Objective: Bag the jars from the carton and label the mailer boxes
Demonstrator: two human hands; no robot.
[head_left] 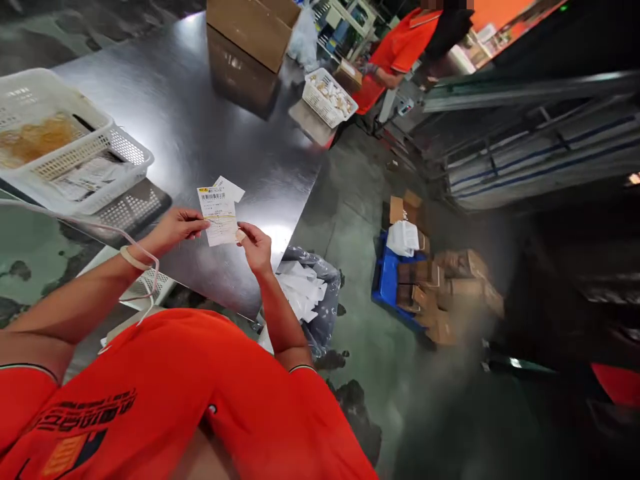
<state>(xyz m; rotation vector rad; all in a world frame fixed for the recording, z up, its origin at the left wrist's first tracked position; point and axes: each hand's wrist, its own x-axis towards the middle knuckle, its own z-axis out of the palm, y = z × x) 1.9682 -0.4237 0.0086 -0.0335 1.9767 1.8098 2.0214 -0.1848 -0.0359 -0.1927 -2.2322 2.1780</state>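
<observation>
Above the steel table, a printed paper slip [219, 230] with a barcode and a yellow corner is held up between both hands. A second white slip [231, 189] sticks out behind its top right. Across the front slip runs a thin yellowish band [220, 217], which looks like a rubber band. My left hand [176, 227] is closed in a pinch at the left edge, where the band ends. On the lower right edge, my right hand [257, 248] grips the slip between thumb and fingers; a small pale piece shows by the thumb.
White plastic baskets [135, 148] stand at the table's left, with yellow rubber bands [43, 137] in the upper one. A cardboard box [253, 30] and a white basket [330, 98] stand farther back, near a co-worker. Below the table's right edge is a lined bin [327, 293] of paper.
</observation>
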